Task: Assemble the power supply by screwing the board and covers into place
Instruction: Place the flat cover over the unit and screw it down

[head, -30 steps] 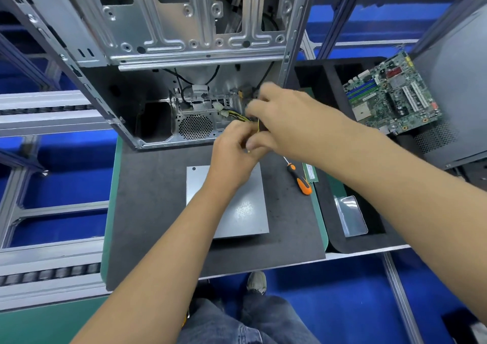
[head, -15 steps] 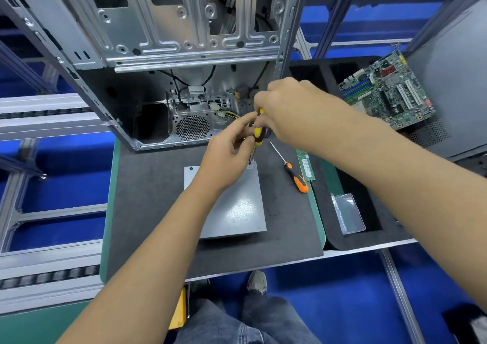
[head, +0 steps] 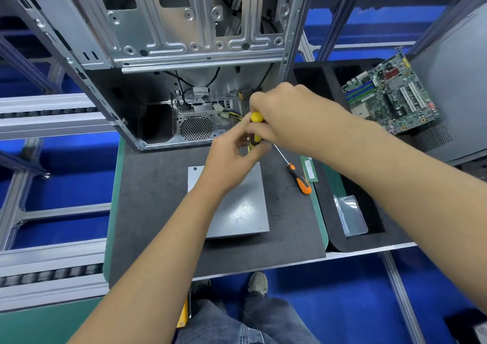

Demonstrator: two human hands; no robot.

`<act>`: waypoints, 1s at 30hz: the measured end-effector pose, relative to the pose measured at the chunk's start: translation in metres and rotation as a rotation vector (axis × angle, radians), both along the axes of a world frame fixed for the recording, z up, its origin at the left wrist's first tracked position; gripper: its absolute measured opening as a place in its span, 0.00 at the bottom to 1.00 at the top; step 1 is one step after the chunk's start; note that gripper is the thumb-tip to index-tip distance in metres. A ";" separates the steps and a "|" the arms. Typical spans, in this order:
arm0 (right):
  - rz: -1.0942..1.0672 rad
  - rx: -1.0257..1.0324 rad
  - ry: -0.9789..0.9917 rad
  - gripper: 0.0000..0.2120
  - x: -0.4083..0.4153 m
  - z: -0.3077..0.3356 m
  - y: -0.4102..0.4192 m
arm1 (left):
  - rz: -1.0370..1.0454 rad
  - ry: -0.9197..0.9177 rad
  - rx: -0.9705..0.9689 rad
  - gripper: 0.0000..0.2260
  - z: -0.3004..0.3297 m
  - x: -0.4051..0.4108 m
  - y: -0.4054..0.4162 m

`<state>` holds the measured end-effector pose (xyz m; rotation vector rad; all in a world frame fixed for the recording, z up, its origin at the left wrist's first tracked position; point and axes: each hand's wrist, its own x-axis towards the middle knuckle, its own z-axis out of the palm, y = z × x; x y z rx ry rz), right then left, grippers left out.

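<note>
Flat grey metal cover (head: pixel 237 209) under both hands, R hand (head: pixel 287 116) gripping yellow-knobbed screwdriver (head: pixel 256 127).

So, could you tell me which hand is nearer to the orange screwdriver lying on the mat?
Right. The right hand is just up-left of the orange screwdriver; the left hand sits farther left.

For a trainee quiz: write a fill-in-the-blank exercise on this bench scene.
1. The right hand grips a screwdriver whose handle is ____ and black.
2. The spare screwdriver on the mat has an ____ handle.
3. The green motherboard lies to the ____ of the metal case.
4. The left hand is above the grey ____ supply.

Missing words: yellow; orange; right; power
</note>
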<state>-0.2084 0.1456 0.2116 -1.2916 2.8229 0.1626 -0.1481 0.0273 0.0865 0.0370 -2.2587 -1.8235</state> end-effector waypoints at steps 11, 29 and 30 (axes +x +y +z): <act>0.002 0.038 -0.041 0.13 -0.001 -0.001 0.000 | 0.069 -0.010 0.007 0.17 0.007 0.005 0.001; 0.069 -0.016 -0.133 0.09 0.012 -0.002 0.006 | 0.063 -0.029 -0.049 0.10 0.002 0.007 0.007; 0.042 0.015 -0.085 0.08 0.011 -0.004 0.004 | 0.047 -0.015 -0.052 0.11 0.003 0.009 0.009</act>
